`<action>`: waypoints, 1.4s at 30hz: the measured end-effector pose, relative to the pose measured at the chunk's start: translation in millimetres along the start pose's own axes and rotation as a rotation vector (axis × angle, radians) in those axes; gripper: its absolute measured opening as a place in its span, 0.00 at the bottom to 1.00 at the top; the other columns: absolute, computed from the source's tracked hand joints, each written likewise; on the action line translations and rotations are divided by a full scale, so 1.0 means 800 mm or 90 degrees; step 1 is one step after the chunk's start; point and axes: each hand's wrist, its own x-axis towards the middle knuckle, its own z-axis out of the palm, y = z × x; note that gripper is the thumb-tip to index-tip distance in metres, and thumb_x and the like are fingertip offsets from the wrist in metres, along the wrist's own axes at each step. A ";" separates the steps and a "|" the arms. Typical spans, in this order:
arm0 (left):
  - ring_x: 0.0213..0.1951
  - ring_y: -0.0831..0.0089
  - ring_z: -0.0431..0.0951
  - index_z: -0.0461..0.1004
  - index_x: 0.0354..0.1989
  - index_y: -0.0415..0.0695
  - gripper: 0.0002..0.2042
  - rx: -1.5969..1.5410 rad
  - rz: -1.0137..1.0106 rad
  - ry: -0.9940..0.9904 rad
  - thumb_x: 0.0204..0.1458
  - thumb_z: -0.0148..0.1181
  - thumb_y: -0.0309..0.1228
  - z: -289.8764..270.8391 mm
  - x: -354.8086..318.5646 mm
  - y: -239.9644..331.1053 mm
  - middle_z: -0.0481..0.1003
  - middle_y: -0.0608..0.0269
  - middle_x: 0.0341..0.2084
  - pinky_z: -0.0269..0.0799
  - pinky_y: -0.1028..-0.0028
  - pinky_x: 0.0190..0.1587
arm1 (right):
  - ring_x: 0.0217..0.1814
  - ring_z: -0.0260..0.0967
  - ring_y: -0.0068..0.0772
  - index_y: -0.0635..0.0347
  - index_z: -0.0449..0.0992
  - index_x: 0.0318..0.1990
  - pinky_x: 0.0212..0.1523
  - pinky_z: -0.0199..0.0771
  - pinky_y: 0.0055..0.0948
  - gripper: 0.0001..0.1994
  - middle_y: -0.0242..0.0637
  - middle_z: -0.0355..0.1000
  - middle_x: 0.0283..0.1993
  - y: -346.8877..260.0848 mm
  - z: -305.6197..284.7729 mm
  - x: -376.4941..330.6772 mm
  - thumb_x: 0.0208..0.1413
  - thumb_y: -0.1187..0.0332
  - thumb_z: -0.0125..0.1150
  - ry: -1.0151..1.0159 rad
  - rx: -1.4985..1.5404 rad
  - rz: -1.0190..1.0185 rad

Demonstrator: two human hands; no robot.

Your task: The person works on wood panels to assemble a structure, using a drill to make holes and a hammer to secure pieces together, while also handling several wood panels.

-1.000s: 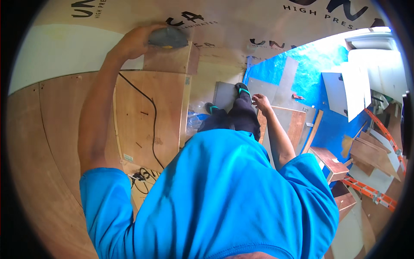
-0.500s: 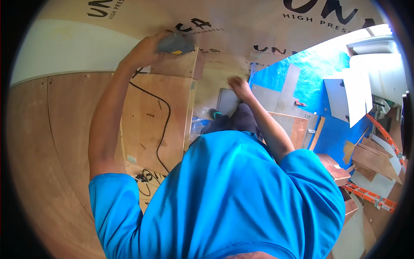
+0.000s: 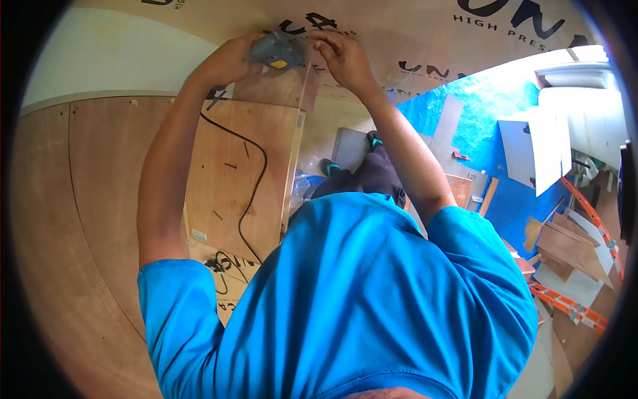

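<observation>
At the upper middle, my left hand is wrapped round a grey power tool with a yellow label. The tool is raised close to a brown-faced laminate sheet with black print. My right hand is beside the tool's right end, its fingers bent in and close together. Whatever those fingers hold, if anything, is too small to make out. A black cord runs down from near my left wrist; where it joins is hidden.
Below the tool stands a plywood box-like structure, with a curved plywood panel to the left. Blue sheeting covers floor at the right. Wood offcuts and an orange ladder lie farther right. My feet show below the hands.
My right hand has risen from near my waist to the tool's right side. The tool has shifted slightly, still in my left hand. Both feet now show.
</observation>
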 end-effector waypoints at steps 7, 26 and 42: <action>0.23 0.73 0.74 0.66 0.66 0.40 0.33 0.024 0.059 0.063 0.50 0.69 0.27 0.003 -0.002 0.000 0.78 0.58 0.32 0.74 0.71 0.27 | 0.42 0.81 0.34 0.56 0.79 0.57 0.45 0.79 0.31 0.16 0.41 0.81 0.49 -0.028 -0.001 0.012 0.63 0.68 0.62 -0.049 -0.154 -0.108; 0.30 0.70 0.79 0.69 0.64 0.42 0.31 -0.007 0.009 0.047 0.48 0.69 0.27 0.002 0.000 0.000 0.80 0.57 0.41 0.78 0.70 0.29 | 0.45 0.79 0.43 0.48 0.83 0.53 0.48 0.78 0.39 0.21 0.36 0.81 0.46 -0.044 0.022 0.041 0.50 0.56 0.71 -0.045 -0.266 -0.163; 0.43 0.61 0.81 0.71 0.62 0.40 0.31 0.066 0.070 0.092 0.46 0.71 0.26 0.000 -0.008 0.001 0.80 0.52 0.45 0.76 0.66 0.49 | 0.39 0.80 0.43 0.49 0.85 0.48 0.43 0.79 0.37 0.18 0.38 0.82 0.40 -0.031 0.026 0.038 0.49 0.57 0.73 0.014 -0.189 -0.191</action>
